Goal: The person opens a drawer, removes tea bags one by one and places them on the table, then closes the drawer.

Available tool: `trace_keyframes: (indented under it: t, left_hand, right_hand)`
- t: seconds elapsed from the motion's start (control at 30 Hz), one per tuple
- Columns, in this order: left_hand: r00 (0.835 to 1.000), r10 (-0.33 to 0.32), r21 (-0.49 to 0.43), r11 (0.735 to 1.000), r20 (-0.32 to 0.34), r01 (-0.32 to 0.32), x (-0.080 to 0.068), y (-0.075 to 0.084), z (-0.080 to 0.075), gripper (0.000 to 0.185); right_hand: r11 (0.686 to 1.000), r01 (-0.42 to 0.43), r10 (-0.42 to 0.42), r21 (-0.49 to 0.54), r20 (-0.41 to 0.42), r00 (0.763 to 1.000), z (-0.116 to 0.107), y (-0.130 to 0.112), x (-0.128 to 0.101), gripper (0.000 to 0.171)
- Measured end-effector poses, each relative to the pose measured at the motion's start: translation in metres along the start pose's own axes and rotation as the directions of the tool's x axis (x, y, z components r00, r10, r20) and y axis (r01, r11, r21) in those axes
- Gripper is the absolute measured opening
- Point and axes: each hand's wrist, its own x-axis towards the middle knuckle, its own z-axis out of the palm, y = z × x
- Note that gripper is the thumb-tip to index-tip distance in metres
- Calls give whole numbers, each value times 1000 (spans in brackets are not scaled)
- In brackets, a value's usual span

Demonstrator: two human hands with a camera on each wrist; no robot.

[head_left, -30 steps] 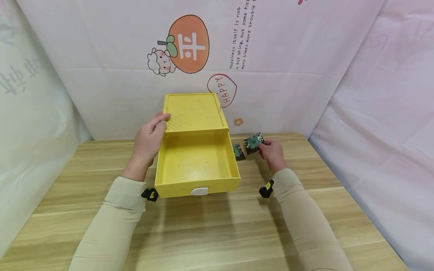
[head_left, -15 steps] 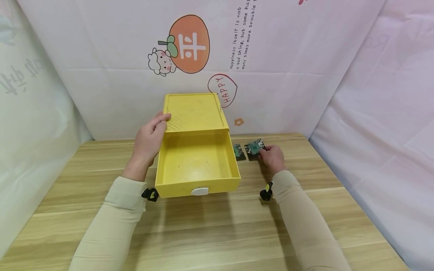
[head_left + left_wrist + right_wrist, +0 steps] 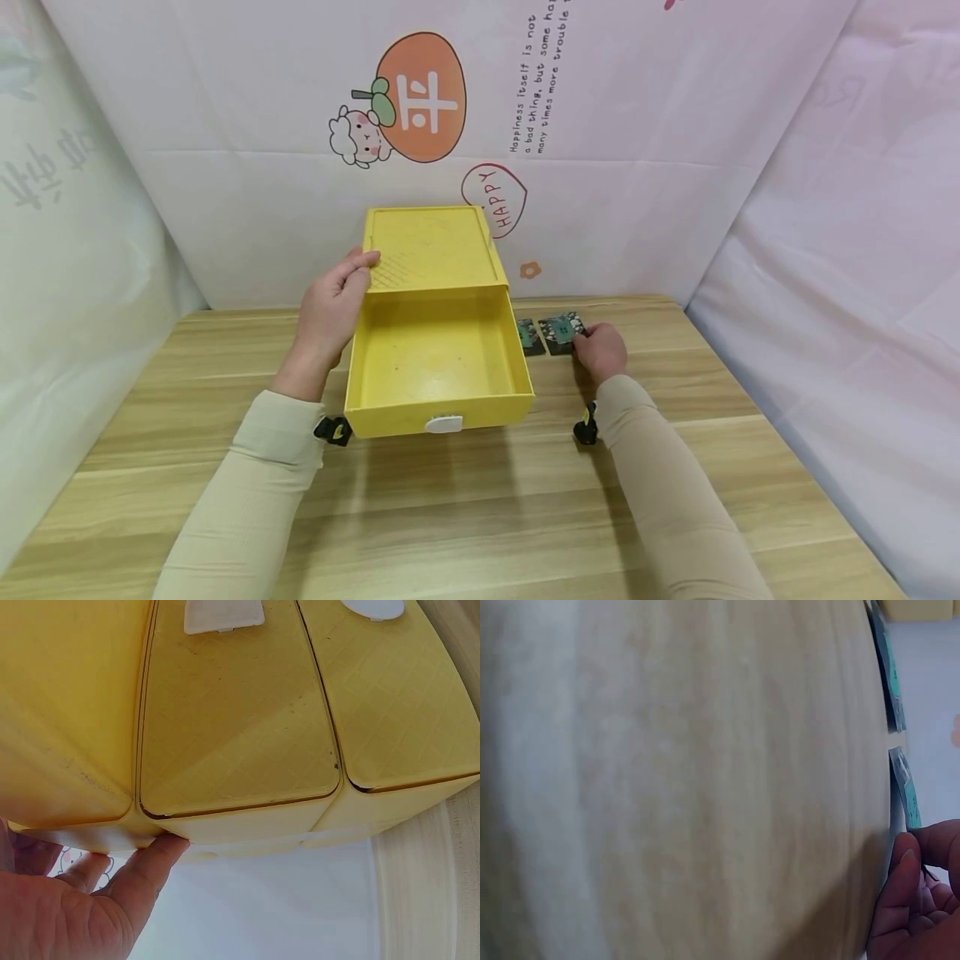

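Observation:
A yellow drawer cabinet (image 3: pixel 435 246) stands at the back of the table, its top drawer (image 3: pixel 435 358) pulled out with a bare inside. My left hand (image 3: pixel 333 304) holds the cabinet's upper left edge; the left wrist view shows the fingers (image 3: pixel 150 870) against its side and lower drawer fronts (image 3: pixel 240 712) with white handles. Right of the cabinet, my right hand (image 3: pixel 602 350) pinches the near right corner of a flat, dark patterned packet (image 3: pixel 561 332) with a green middle. Beside it lies a similar packet (image 3: pixel 529 337), partly hidden by the drawer.
The wood-grain table (image 3: pixel 465 517) reaches to a white printed cloth (image 3: pixel 637 167) hung behind it. More cloth hangs at the left and right. A white handle (image 3: pixel 444 424) sticks out from the open drawer's front.
My right hand has come down slightly, and the pinched packet has gone from tilted to nearly flat beside the other packet. The left hand and the drawer cabinet stay in place.

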Motion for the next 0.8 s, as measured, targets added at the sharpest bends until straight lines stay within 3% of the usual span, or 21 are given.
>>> trace_keyframes:
  t: [0.47,0.8]
  left_hand:
    - [1000,2,22,1000,5,-2,0,0,-1,50]
    - [1000,-7,17,1000,7,7,-1,1,-1,49]
  right_hand:
    - [984,5,-7,-178,-10,1000,10,2,8,38]
    - [979,-4,6,-206,13,1000,7,-3,4,39]
